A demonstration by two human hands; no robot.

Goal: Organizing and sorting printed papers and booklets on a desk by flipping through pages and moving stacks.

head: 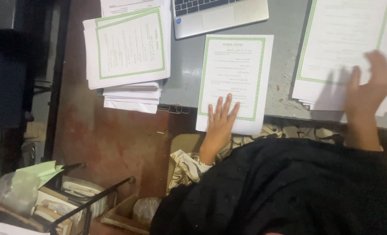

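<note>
We look down on a grey metal surface (285, 52) whose near edge runs across the picture, with a reddish-brown floor (110, 139) below it to the left. Our dark garment fills the bottom right.

Three groups of green-bordered printed sheets lie here. The largest is the stack at the right (332, 43), thick, its sheets fanned at the lower edge. Next is the stack at the left (128, 48), its top sheets skewed and its lower part hanging past the surface's corner. Smallest is a single sheet in the middle (234, 80), lying alone, its bottom edge overhanging the near rim. Behind it, the front of an open silver laptop (219, 15) shows at the top.

Our left hand (219, 124) lies flat and open, fingers spread, pressing the lower left part of the single sheet; it grips nothing. Our right hand (370, 89) is blurred over the lower edge of the right stack, fingers loosely open and touching the sheets; whether it pinches one we cannot tell.

Judging from the layout, the sorting looks part done: a pile is built at the left, one sheet is out, and a thick stack remains at the right.

At bottom left, a crate (49, 200) of clutter holds crumpled pale green paper (38, 172).
</note>
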